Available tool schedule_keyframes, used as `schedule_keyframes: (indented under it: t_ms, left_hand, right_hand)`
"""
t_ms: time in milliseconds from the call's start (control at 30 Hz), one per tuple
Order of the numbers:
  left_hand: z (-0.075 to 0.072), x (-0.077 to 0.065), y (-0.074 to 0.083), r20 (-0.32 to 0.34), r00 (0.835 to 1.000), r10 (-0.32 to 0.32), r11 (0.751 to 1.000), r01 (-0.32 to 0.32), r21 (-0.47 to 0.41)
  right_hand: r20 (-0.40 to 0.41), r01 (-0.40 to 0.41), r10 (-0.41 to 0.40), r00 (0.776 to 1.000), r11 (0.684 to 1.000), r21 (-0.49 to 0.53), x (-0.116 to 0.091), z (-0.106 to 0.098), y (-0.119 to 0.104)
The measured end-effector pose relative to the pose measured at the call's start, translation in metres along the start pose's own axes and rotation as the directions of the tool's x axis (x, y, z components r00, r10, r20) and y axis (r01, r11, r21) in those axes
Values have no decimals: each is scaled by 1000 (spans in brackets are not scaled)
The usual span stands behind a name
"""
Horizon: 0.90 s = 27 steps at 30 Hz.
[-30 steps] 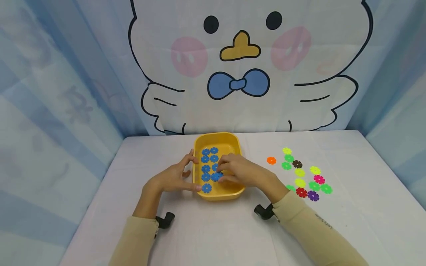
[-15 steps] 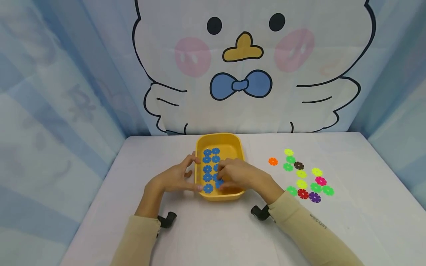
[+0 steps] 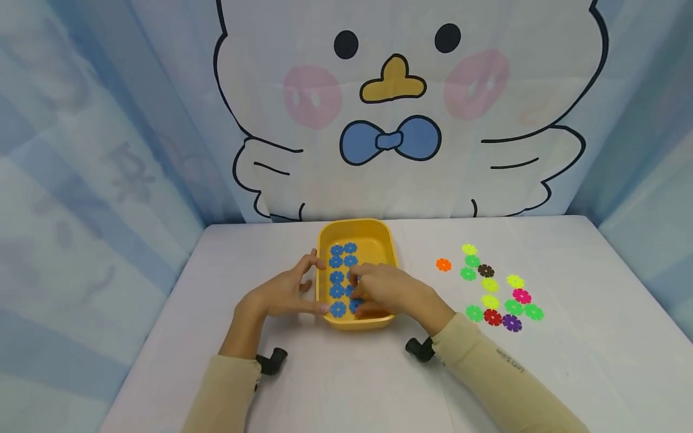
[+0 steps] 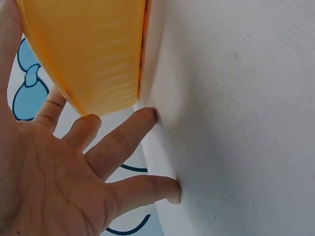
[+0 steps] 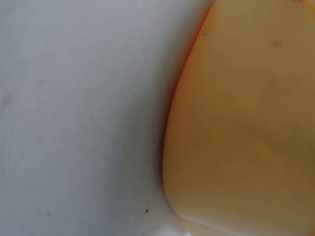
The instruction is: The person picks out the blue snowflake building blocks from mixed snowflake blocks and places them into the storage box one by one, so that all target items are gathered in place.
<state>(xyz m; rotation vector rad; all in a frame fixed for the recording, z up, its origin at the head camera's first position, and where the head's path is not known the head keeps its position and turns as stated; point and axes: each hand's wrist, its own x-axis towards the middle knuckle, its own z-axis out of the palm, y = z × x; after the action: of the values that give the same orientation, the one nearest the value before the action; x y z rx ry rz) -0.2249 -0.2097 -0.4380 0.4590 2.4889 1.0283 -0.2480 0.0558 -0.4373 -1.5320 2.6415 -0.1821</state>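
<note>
A yellow tray holds blue flower-shaped discs in two columns. My left hand steadies the tray's left side, thumb at the near corner and fingers spread along the wall. In the left wrist view, two of its fingertips rest on the table and others lie by the tray's rim. Inside the tray, my right hand has thumb and finger at the edges of a blue disc, the nearest one in the right column. That hand partly hides this disc and its neighbours. The right wrist view shows only the tray's outer wall.
Loose flower discs lie on the white table right of the tray: an orange one, a brown one, a red one, a purple one and several green and yellow ones. A printed cloth hangs behind the table.
My right hand has drawn a blue disc toward the near end of the right column, apart from the disc it overlapped. My left hand stays at the tray's side.
</note>
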Motion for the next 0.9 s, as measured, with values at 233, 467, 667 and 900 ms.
schedule_keyframes:
  t_ms: [233, 467, 667, 900]
  left_hand:
    - [1, -2, 0, -1, 1000, -21, 1000, 21, -22]
    - [2, -6, -8, -21, 1000, 5, 1000, -5, -6]
    - [-4, -20, -16, -41, 999, 23, 995, -27, -93]
    - [-10, -26, -21, -102, 995, -7, 998, 0, -63]
  right_hand:
    - [22, -20, 20, 1000, 1000, -2, 2, 1, -3]
    - [-42, -8, 10, 999, 998, 57, 1, 3, -4]
    - [-119, 12, 0, 993, 994, 106, 1, -7, -5]
    - [-138, -79, 93, 986, 992, 103, -22, -23, 3]
